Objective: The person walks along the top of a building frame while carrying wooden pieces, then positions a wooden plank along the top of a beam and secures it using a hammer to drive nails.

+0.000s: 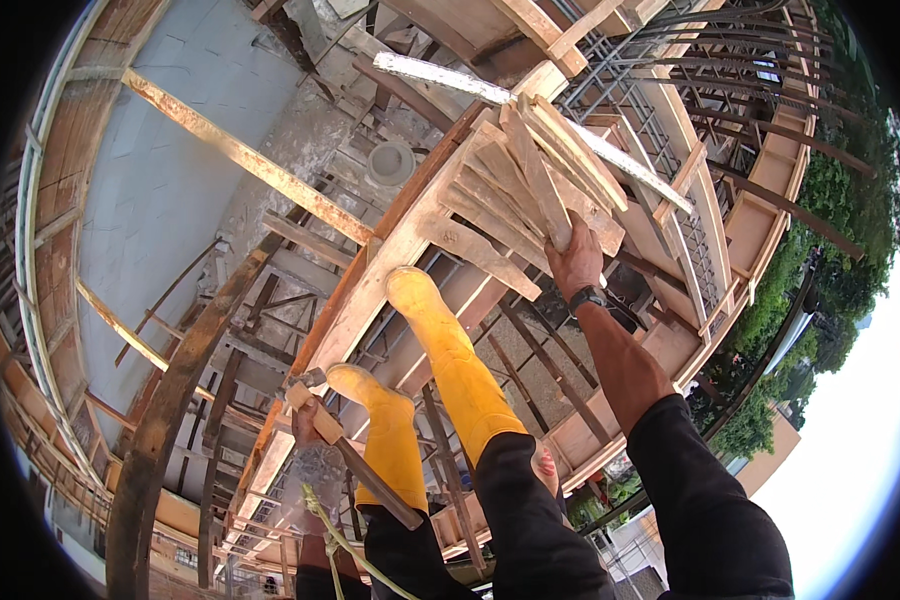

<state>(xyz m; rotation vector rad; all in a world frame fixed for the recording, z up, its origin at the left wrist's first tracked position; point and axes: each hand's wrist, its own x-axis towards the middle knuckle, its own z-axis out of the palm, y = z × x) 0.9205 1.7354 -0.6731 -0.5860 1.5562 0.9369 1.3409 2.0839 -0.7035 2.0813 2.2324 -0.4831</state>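
Note:
My right hand [576,262], with a watch on its wrist, is closed around the near end of a short wooden strip [535,175]. This strip lies at a slant on a stack of similar strips [490,190] resting across the timber formwork. Lower left, my left hand [306,424] is closed on what looks like a hammer [375,480], its grey head up and its wooden handle slanting down to the right. The hammer covers part of those fingers. Just below hangs a clear plastic bag [318,475] beside a yellow-green cord [330,530].
My yellow boots [440,335] stand on narrow formwork boards [360,315], with gaps and a drop beneath. A whitish bar [630,165] runs past the stack. Long timbers [245,155] cross at left. Rebar [740,85] projects at upper right; a round bucket [391,162] sits below.

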